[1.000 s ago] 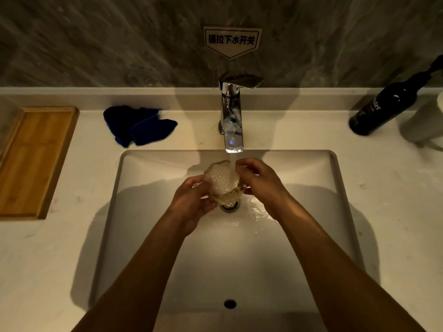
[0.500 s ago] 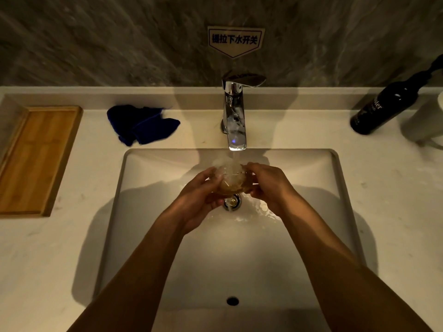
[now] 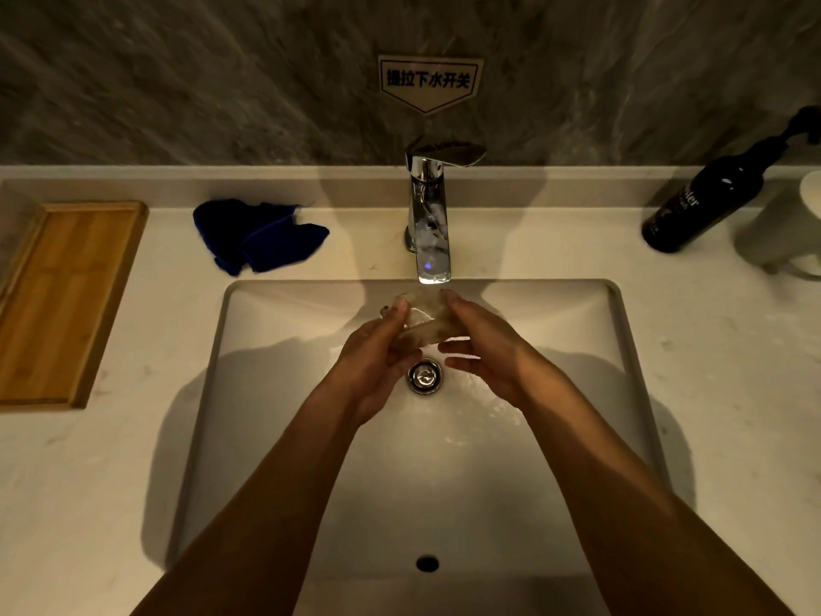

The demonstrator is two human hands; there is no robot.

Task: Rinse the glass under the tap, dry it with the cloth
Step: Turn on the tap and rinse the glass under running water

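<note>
A clear glass point(image 3: 422, 320) lies tilted on its side, mouth toward the far left, just below the spout of the chrome tap point(image 3: 428, 224). My left hand point(image 3: 377, 357) grips it from the left and below. The thumb and forefinger of my right hand point(image 3: 484, 349) touch its right side, while the lower fingers are spread apart. No water stream shows between spout and glass. A crumpled dark blue cloth point(image 3: 257, 237) lies on the counter left of the tap, apart from both hands.
The white rectangular sink point(image 3: 249, 393) has a metal drain point(image 3: 425, 376) under my hands and wet patches on its floor. A wooden tray point(image 3: 66, 300) sits at the far left. A dark pump bottle point(image 3: 702, 206) and a white cup point(image 3: 795, 233) stand at the right.
The glass was upright and foaming full under running water; it has tipped onto its side and emptied. The stream is no longer visible. My right hand's lower fingers have opened.
</note>
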